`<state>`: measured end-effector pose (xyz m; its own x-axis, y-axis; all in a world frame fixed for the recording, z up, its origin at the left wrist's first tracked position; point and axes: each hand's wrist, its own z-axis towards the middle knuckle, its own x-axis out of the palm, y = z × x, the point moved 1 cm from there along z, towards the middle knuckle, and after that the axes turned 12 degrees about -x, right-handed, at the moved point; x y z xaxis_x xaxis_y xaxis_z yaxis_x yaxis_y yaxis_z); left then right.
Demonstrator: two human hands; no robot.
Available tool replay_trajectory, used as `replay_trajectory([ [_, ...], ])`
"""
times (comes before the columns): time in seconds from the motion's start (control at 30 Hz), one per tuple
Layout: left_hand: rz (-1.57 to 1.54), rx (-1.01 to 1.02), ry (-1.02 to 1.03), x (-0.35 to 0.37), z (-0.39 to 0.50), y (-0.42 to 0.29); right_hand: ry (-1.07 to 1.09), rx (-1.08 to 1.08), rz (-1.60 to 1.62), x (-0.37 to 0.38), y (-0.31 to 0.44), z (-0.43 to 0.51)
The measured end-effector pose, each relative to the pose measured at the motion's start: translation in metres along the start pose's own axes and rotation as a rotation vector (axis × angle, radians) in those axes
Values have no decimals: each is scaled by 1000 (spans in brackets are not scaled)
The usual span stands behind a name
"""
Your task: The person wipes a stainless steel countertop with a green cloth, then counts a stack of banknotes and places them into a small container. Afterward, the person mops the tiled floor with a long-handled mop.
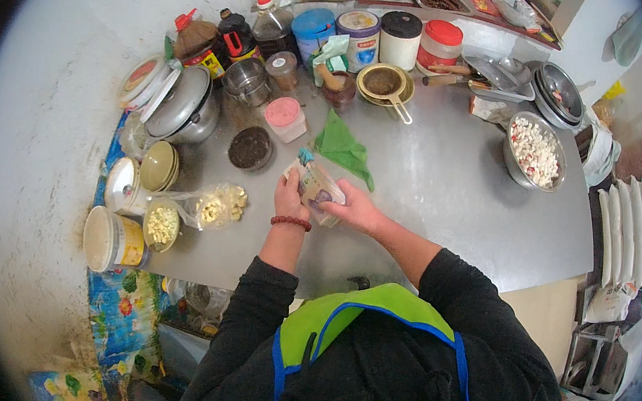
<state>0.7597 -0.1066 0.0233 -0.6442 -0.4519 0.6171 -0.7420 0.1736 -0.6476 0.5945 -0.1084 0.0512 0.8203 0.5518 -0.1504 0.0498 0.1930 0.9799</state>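
Observation:
My left hand (293, 194), with a dark red bead bracelet at the wrist, grips the left side of a printed packet (315, 185). On its right side, my right hand (356, 207) holds the same packet, thumb on top. Purple and teal print shows on it; what it contains cannot be told. Just beyond lies a folded green sheet (344, 146), perhaps cloth. Left of it stand a tub with a pink lid (283, 113) and a small bowl of dark contents (250, 148). A clear bag of pale yellow chopped pieces (219, 207) lies left of my left hand.
A steel bowl of white and red pieces (535, 152) stands at the right on the metal table (448, 179). Sauce jugs (197, 38) and tubs (400, 40) line the back, with a strainer (383, 83) before them. A lidded pot (183, 107) and a tub (114, 239) border the left.

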Motion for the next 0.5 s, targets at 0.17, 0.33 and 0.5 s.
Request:
replay_trajectory([
  [0.17, -6, 0, -65, -1, -17, -8, 51, -71, 29, 8, -5, -1],
  [0.33, 71, 76, -104, 3, -37, -18, 38, 5, 183, 13, -15, 3],
  [0.5, 448, -18, 110, -9, -65, -10, 0, 302, 729, 5, -12, 1],
])
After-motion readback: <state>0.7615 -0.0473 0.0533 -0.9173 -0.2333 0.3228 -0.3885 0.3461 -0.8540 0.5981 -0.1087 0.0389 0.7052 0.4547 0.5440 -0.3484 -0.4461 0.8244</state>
